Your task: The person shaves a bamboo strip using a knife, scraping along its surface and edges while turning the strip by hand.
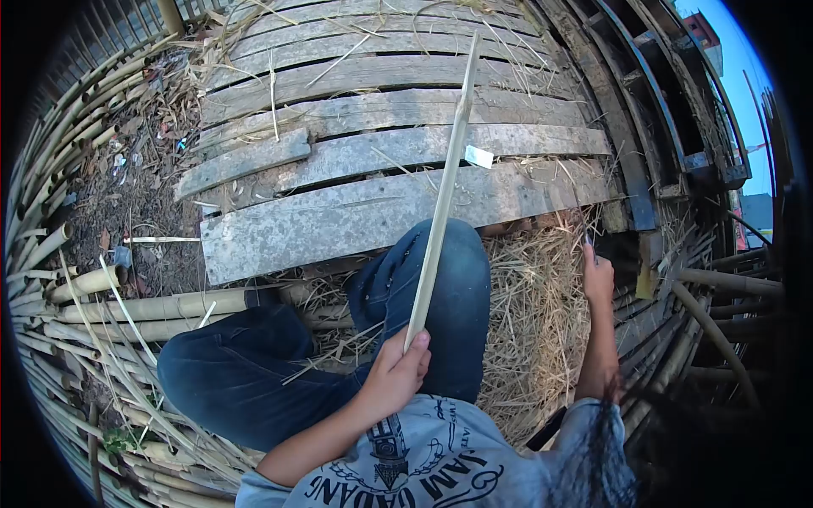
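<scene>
My left hand (pixel 398 364) is closed round the lower end of a long, pale split bamboo strip (pixel 447 182). The strip rises past my bent knee and reaches over the wooden slats, its far end tapering. Out to the right, over the straw, my right hand (pixel 598 275) is closed on a knife (pixel 588 240). Only a small part of the knife shows above my thumb, and its handle is hidden in my fist. The knife and the strip are well apart.
A weathered slatted platform (pixel 330 212) lies in front, with a small white scrap (pixel 478 157) and a loose board (pixel 246 163) on it. Straw and shavings (pixel 533 313) cover the ground at right. Bamboo poles (pixel 161 306) are stacked at left; a dark wooden frame (pixel 627 102) stands at right.
</scene>
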Available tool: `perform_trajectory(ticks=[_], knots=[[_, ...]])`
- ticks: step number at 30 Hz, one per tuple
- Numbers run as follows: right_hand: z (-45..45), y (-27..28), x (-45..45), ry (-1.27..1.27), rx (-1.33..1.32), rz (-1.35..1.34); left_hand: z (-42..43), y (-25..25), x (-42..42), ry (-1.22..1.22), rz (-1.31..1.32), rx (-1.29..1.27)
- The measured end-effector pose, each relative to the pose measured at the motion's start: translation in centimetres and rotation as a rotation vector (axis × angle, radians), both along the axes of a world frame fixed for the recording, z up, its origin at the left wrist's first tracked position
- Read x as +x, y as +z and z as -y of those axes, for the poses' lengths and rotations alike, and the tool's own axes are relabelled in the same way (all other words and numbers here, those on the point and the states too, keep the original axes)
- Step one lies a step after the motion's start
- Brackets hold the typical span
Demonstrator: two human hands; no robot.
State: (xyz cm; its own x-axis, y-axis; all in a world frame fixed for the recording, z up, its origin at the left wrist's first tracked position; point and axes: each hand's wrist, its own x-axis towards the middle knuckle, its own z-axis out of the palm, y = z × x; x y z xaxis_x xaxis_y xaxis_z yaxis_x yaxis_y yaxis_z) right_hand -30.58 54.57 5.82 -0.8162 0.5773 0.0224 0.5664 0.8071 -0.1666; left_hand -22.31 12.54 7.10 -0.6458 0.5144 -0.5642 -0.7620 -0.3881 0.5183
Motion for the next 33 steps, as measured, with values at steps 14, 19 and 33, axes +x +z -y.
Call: perform_trajectory(ticks=[14,19,33], knots=[[15.8,2.6,1.8,0.584,-0.583,-0.127,-1.6,-0.2,-2.2,-0.285,-0.26,-0.315],[17.2,3.4,0.9,0.711,-0.518,-0.066,-0.6,1.0,-2.7,-0.335,-0.57,-0.652],[16.9,3.6,2.3,0.594,-0.516,0.075,0.1,2.6,-2.4,-0.383,-0.704,-0.854]])
